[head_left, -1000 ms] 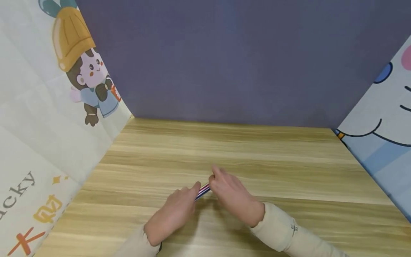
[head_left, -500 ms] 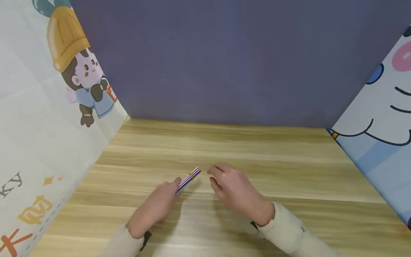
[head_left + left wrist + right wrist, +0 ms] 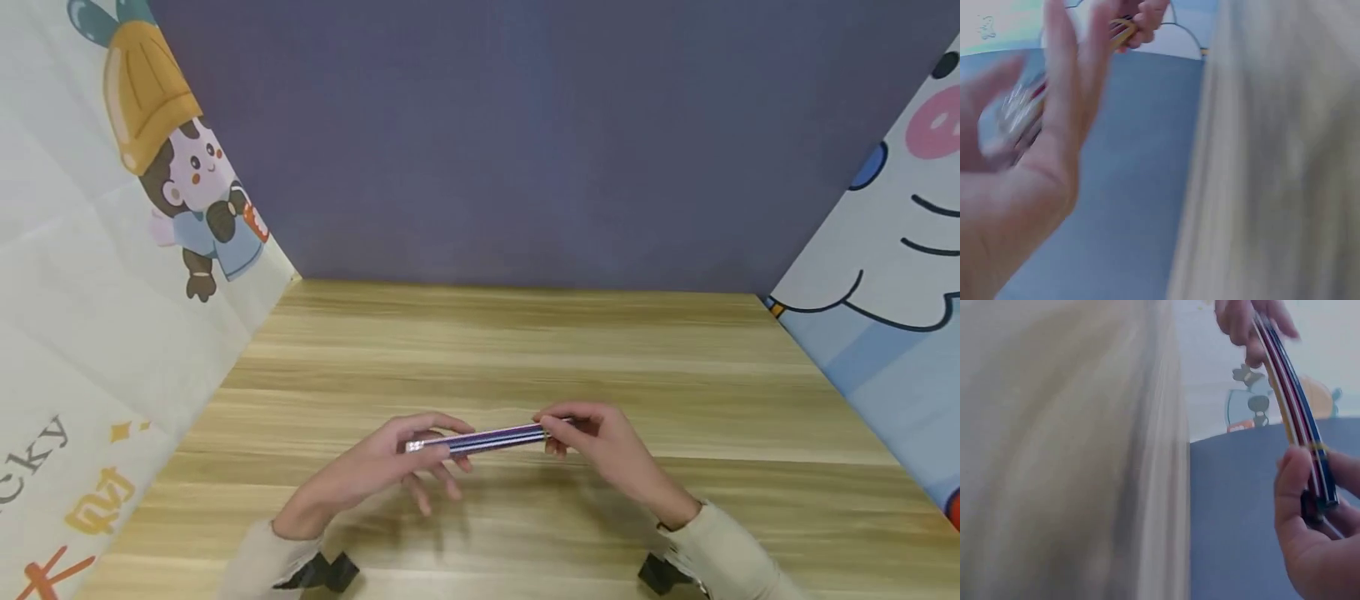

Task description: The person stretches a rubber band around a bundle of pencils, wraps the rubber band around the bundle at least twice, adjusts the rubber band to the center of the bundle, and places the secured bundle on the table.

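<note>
A striped bundle of thin sticks like pencils (image 3: 495,439) is held between both hands above the table, nearly level in the head view. My left hand (image 3: 375,458) has its thumb and fingers around the bundle's left end, other fingers spread below. My right hand (image 3: 615,450) pinches the right end between thumb and fingers. In the right wrist view, a yellow band (image 3: 1315,447) goes round the bundle (image 3: 1291,394) close to my right hand (image 3: 1316,537). In the left wrist view my left hand (image 3: 1029,169) is blurred, the bundle (image 3: 1029,115) behind its fingers.
The wood-grain table (image 3: 525,350) reaches back to a plain grey-purple panel (image 3: 480,150). On the left stands a white panel with a cartoon figure (image 3: 210,200); on the right is a light panel with cartoon drawing (image 3: 892,267).
The bundle has turned from slanted to nearly level and shifted right. My right hand, apart from it half a second ago, now pinches its right end; my left hand's fingers have spread.
</note>
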The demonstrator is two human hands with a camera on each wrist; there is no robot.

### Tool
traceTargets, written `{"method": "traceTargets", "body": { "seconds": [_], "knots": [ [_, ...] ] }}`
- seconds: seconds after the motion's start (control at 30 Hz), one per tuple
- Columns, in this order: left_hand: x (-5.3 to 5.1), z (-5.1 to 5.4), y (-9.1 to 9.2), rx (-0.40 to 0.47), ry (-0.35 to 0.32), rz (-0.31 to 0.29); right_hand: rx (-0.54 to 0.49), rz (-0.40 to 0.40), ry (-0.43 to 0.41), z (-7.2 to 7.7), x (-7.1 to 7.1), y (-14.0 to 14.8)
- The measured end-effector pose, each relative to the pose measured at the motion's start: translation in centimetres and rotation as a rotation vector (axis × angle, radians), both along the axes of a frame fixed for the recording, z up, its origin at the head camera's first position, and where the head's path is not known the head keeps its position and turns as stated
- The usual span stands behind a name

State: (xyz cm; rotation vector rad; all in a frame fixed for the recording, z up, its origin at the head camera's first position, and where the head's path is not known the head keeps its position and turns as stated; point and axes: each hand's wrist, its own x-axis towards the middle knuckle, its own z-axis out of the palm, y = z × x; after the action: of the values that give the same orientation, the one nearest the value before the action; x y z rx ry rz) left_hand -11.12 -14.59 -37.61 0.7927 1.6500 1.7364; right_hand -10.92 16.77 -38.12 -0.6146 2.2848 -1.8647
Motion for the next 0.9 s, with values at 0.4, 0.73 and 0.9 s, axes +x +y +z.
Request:
{"method": "traceTargets", "body": {
  "seconds": [0.4, 0.73, 0.9],
  "knots": [
    [1.3, -0.8, 3.4, 0.322, 0.273, 0.559, -0.203, -0.002, -0.004, -1.3, 1.9, -0.8],
    [1.8, -1.0, 4.1, 0.297, 0.1, 0.506, -0.174, -0.039, 0.05, -0.9, 2.4, -0.6],
    [1.4, -1.3, 4.0, 0.35, 0.041, 0.573, -0.193, -0.025, 0.046, -1.0, 2.2, -0.2]
  ]
}}
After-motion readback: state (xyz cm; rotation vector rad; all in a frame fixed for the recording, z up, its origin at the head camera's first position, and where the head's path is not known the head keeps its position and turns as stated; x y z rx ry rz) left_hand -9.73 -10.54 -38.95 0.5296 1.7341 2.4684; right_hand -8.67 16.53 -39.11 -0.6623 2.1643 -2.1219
